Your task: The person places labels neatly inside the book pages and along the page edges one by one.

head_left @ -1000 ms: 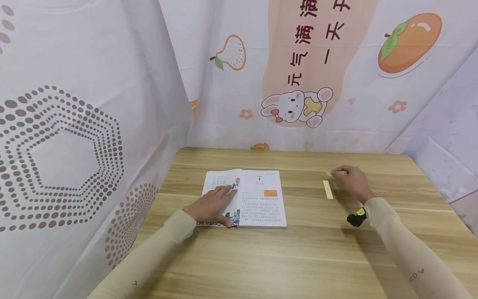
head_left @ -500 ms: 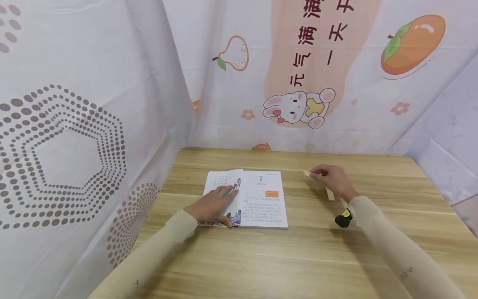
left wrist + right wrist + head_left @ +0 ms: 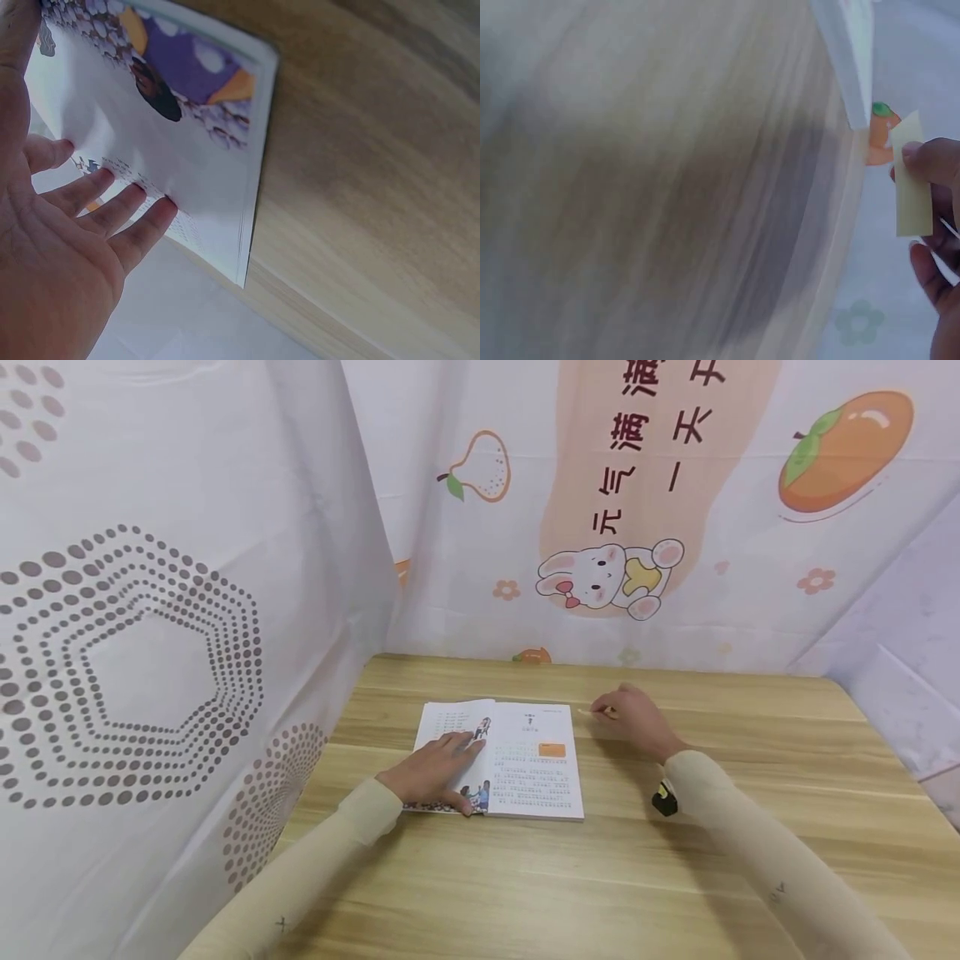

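An open book (image 3: 534,777) lies on the table, printed text on its right page and coloured pictures on the left one. My left hand (image 3: 429,770) rests on the left page with spread fingers. In the left wrist view the fingertips (image 3: 166,207) touch the white paper. Just beyond the right page's upper edge, my right hand (image 3: 633,718) holds a narrow pale yellow paper strip (image 3: 913,191). The thumb presses on the strip's face and other fingers lie behind it. From the head only the strip's tip (image 3: 585,712) shows.
The wooden table (image 3: 540,885) reaches back to a printed curtain (image 3: 457,585). Another patterned cloth (image 3: 315,610) hangs close at the left. A small black device (image 3: 664,799) sits at my right wrist.
My right hand has moved left toward the book with the paper strip. Another yellow strip, earlier on the table, is now out of sight near my right arm. My left hand stays put.
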`<state>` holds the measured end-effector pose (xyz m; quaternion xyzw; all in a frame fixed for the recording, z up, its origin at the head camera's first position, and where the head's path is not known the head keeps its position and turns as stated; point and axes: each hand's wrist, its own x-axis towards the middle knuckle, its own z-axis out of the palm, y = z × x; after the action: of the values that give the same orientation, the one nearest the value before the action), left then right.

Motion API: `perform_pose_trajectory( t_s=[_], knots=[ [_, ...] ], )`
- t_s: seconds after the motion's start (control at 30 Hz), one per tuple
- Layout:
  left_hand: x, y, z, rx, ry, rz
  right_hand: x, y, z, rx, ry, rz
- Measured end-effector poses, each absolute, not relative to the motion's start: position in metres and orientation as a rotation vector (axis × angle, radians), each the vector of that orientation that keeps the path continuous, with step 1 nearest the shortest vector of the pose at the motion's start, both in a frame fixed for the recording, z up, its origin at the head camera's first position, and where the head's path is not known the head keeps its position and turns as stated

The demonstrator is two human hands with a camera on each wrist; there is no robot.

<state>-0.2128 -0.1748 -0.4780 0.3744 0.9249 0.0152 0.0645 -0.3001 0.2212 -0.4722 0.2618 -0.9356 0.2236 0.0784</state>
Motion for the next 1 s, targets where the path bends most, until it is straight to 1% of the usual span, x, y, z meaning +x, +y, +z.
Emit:
perform_pose_trajectory(
  t_s=[0.3,0.57,0.77,1.0],
  knots=[
    [-0.214,-0.176,-0.48,1.154,2.804,0.047,-0.307,0.205,-0.478,1.04,-2.609,0.473],
    [-0.214,-0.176,-0.48,1.175,2.805,0.049,-0.308,0.193,-0.476,1.204,-2.466,0.356],
    [-0.214,-0.175,-0.481,1.155,2.807,0.026,-0.315,0.191,-0.48,1.339,-2.378,0.142],
    [-0.213,-0.176,-0.48,1.142,2.804,0.023,-0.317,0.19,-0.486,1.376,-2.363,0.023]
  ],
)
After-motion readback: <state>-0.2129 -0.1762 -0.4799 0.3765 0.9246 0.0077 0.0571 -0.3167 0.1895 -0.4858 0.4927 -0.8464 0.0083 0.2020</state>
